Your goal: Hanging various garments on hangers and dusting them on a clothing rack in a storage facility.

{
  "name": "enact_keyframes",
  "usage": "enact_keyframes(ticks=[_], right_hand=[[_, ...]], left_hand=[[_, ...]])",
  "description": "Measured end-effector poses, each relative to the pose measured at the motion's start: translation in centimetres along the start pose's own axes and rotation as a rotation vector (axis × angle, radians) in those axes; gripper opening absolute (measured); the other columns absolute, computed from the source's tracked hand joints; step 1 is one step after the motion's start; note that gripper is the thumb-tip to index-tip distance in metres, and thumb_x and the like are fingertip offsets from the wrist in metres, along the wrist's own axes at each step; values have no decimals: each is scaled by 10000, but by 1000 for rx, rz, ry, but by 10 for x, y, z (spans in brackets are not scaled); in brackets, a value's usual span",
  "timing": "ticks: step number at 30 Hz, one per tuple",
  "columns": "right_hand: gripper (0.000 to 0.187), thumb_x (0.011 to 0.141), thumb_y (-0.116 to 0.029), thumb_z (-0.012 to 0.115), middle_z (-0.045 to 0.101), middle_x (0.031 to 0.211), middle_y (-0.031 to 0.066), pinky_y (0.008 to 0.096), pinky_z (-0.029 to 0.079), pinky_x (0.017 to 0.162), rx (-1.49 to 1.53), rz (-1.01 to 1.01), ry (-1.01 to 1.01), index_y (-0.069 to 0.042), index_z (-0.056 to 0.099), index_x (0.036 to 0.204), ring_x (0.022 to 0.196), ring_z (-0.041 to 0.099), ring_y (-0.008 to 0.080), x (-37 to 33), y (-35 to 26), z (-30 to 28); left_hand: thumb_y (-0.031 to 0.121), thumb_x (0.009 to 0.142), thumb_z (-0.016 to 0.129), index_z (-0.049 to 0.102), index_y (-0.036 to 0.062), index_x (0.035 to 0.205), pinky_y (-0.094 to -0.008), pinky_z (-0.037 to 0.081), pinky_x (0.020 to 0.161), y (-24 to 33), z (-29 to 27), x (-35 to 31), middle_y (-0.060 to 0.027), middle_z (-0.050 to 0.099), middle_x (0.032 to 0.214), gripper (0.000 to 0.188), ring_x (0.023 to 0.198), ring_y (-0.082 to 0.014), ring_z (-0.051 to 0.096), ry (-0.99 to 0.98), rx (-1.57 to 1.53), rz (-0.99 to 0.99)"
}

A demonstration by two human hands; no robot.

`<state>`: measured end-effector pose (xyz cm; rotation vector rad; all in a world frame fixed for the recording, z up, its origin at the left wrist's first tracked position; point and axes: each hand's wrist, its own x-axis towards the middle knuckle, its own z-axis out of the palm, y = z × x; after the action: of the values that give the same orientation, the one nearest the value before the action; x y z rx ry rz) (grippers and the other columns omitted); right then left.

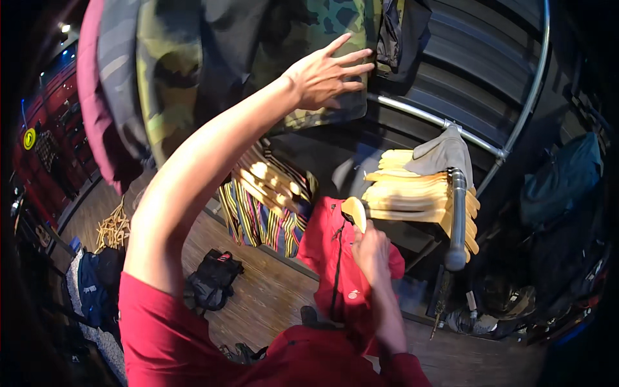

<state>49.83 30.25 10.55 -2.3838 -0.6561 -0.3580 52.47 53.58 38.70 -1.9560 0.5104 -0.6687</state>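
My left hand point(322, 74) reaches up with its fingers spread, in front of the lower part of a camouflage jacket point(309, 26). It holds nothing; whether the fingertips touch the cloth I cannot tell. Lower down, my right hand point(372, 251) is closed at the collar of a red jacket point(325, 251), gripping the pale wooden hanger point(353, 211) that sticks out of it. A dark zip runs down the jacket's front. The jacket hangs before my body, and its lower part is partly hidden by my forearm.
Several wooden hangers point(409, 193) crowd a metal rail point(456, 245), a grey cloth point(442, 155) over them. A striped garment point(264, 216) hangs nearby. On the wooden floor lie a dark backpack point(215, 277) and a pile of hangers point(114, 229). More jackets point(116, 84) hang at upper left.
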Motion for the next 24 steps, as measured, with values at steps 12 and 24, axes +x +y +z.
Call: enact_keyframes(ticks=[12, 24], right_hand=[[233, 854, -114, 592, 675, 734, 236, 505, 550, 653, -4, 17, 1, 64, 599, 1003, 699, 683, 415, 167, 13, 76], [90, 802, -85, 609, 658, 741, 210, 478, 527, 627, 375, -386, -217, -14, 643, 846, 699, 669, 400, 281, 1, 166]], left_hand=[[545, 881, 572, 423, 304, 1470, -665, -46, 1173, -66, 199, -12, 14, 198, 1622, 654, 1517, -240, 57, -229, -51, -160], [538, 889, 576, 361, 320, 1500, -667, -31, 1178, -106, 267, 1, 60, 156, 1627, 684, 1517, -207, 28, -326, 113, -152]])
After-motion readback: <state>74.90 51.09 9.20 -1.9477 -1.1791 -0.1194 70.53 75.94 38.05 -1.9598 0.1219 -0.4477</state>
